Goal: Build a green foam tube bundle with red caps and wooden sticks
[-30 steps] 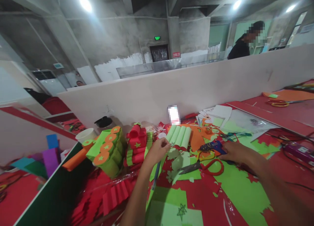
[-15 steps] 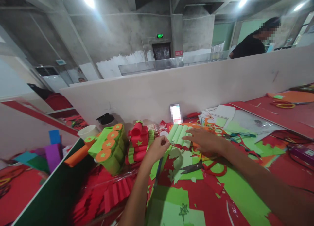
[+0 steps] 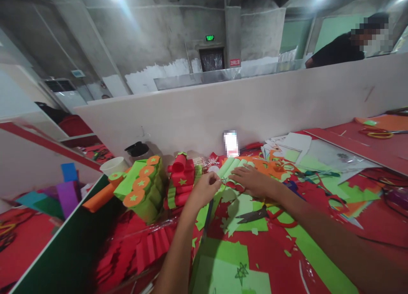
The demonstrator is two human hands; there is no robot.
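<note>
A row of light green paper rolls (image 3: 228,166) with reddish ends lies toward the back of the work surface. My right hand (image 3: 251,181) rests over these rolls, palm down with its fingers stretched out. Beside their left end is my left hand (image 3: 206,188), thumb and fingertips pinched together; anything between them is too small to make out. Just in front are light green cut scraps (image 3: 229,215) and scissors (image 3: 255,216) with red handles. Left of my left hand stands a red rolled-paper model (image 3: 183,179) with a yellow-green star.
A green model (image 3: 143,194) with orange, starred tops stands at left, near a white cup (image 3: 114,165). Folded red strips (image 3: 153,247) lie in front. A lit phone (image 3: 231,144) leans on the white partition (image 3: 185,115). Green sheets (image 3: 229,260) and a person (image 3: 338,51) beyond are visible.
My right hand has slid left and flattened farther across the green rolls. My left hand keeps its pinch near their left end. The camera view has shifted slightly.
</note>
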